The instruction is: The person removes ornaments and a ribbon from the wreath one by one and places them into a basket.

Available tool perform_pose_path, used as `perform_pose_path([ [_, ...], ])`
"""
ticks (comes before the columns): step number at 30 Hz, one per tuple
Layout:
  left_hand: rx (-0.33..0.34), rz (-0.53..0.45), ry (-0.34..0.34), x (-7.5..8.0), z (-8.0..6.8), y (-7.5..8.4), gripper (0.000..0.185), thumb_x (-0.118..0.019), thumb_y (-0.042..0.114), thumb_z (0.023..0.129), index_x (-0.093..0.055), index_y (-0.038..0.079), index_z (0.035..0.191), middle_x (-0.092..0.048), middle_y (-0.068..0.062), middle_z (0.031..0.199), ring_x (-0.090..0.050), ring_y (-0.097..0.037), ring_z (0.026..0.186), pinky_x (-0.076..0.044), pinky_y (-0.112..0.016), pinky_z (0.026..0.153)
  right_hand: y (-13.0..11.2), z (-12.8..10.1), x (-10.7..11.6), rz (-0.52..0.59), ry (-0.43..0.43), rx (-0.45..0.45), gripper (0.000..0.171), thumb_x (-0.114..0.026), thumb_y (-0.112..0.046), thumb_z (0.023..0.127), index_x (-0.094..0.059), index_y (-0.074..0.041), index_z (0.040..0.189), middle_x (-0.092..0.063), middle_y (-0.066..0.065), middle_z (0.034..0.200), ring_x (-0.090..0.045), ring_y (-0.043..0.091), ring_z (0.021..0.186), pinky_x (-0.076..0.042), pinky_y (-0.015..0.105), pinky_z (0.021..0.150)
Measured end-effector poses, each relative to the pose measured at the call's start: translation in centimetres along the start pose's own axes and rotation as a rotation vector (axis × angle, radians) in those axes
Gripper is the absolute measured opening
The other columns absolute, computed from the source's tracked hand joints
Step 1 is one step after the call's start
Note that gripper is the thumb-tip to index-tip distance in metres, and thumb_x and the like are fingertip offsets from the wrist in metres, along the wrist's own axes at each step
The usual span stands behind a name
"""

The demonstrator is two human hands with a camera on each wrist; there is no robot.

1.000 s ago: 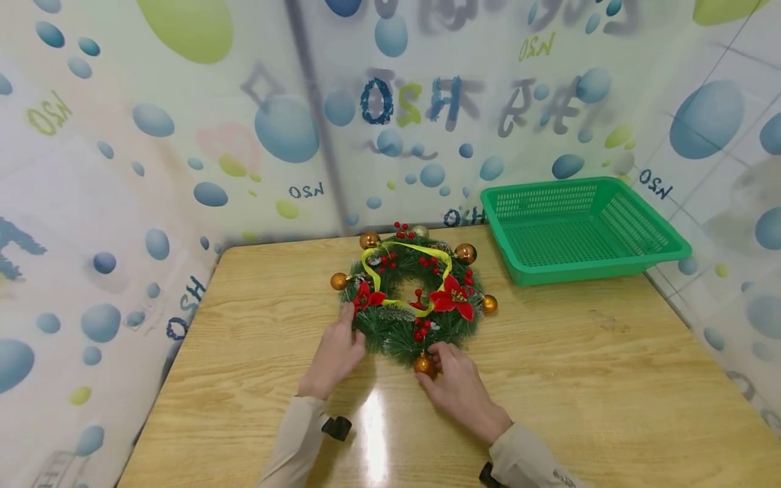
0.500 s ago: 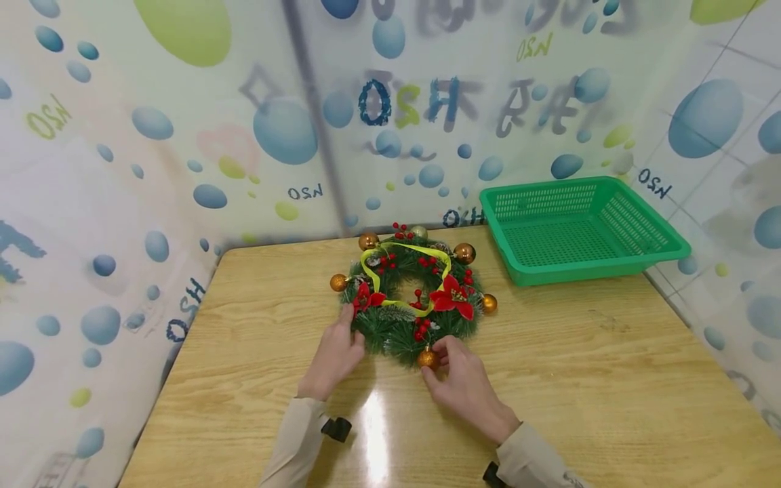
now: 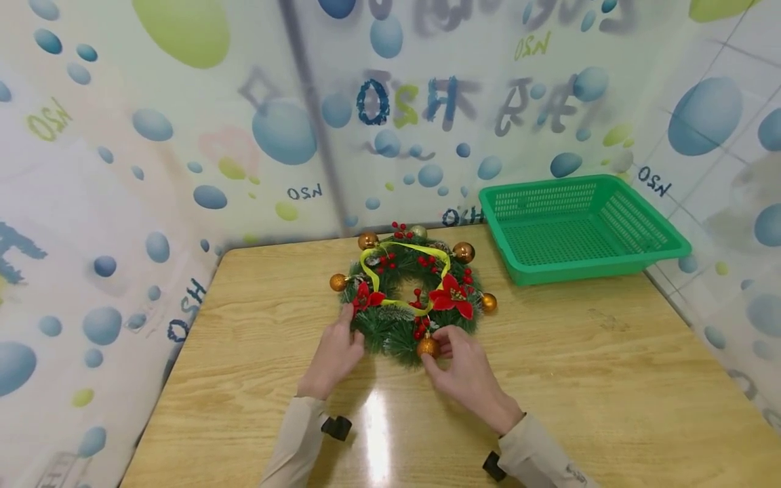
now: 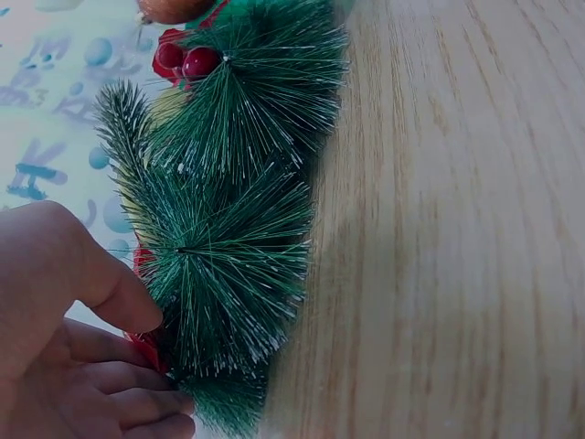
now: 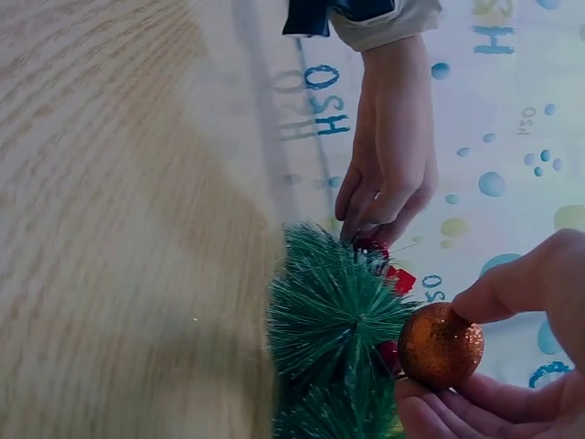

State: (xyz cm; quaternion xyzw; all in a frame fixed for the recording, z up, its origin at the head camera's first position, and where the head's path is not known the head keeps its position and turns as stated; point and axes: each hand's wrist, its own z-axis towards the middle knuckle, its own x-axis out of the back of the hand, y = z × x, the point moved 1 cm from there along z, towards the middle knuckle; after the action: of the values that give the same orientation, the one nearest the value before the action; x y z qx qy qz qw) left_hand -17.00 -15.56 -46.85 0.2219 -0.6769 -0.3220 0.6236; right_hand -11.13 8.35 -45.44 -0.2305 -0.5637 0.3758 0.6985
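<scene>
Left hand [image 3: 337, 352]: gripping the near-left edge of the wreath, fingers curling into the green needles beside a red flower [image 3: 366, 297].
Wreath [image 3: 399, 325]: lying flat on the wooden table [image 3: 256, 352], near its far middle.
Gold ball [image 3: 428, 347]: sitting at the wreath's near edge, pinched.
Right hand [image 3: 466, 371]: pinching the gold ball between thumb and fingers, touching the needles.
Green basket [image 3: 665, 254]: standing at the table's far right corner, well apart from the wreath.

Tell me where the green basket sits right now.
In the head view, the green basket sits at the table's far right corner, right of the wreath.
</scene>
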Motion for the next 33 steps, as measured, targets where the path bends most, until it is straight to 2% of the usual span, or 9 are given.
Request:
perform_pose_path([
  [11,-0.009,-0.021,-0.006,-0.2,0.0,-0.1,0.07,-0.049,0.006,0.097,-0.017,-0.004,0.16,-0.015,-0.027,0.166,-0.036,-0.008,0.04,-0.037,-0.019,0.035,-0.4,0.5,1.8,-0.005,0.06,0.024,0.03,-0.081,-0.01,0.082,-0.067,0.0,0.107,-0.069,0.007,0.096,-0.067,0.018,0.084,-0.062,0.031,0.075],
  [17,-0.002,-0.024,0.0,-0.3,0.1,-0.2,0.07,-0.049,0.006,0.098,-0.017,-0.003,0.16,-0.015,-0.025,0.167,-0.036,-0.009,0.039,-0.037,-0.02,0.034,-0.3,1.6,2.6,0.007,0.112,0.075,0.03,-0.08,-0.013,0.084,-0.066,0.001,0.107,-0.07,0.009,0.097,-0.069,0.021,0.085,-0.063,0.035,0.075],
  [27,0.013,-0.004,-0.011,-0.2,0.4,-0.3,0.072,-0.048,0.006,0.098,-0.014,-0.002,0.16,-0.013,-0.024,0.167,-0.035,-0.009,0.042,-0.041,-0.022,0.04,-0.5,3.0,3.3,0.002,0.113,0.069,0.03,-0.078,-0.018,0.087,-0.066,-0.002,0.11,-0.07,0.006,0.1,-0.068,0.019,0.086,-0.062,0.032,0.077],
  [33,0.0,0.032,-0.006,-0.2,0.4,-0.3,0.073,-0.05,0.006,0.097,-0.015,-0.006,0.159,-0.015,-0.027,0.166,-0.037,-0.009,0.043,-0.042,-0.022,0.04,-0.3,4.2,4.6,0.018,0.133,0.086,0.031,-0.077,-0.016,0.088,-0.065,0.0,0.111,-0.07,0.01,0.1,-0.069,0.024,0.087,-0.063,0.038,0.078],
])
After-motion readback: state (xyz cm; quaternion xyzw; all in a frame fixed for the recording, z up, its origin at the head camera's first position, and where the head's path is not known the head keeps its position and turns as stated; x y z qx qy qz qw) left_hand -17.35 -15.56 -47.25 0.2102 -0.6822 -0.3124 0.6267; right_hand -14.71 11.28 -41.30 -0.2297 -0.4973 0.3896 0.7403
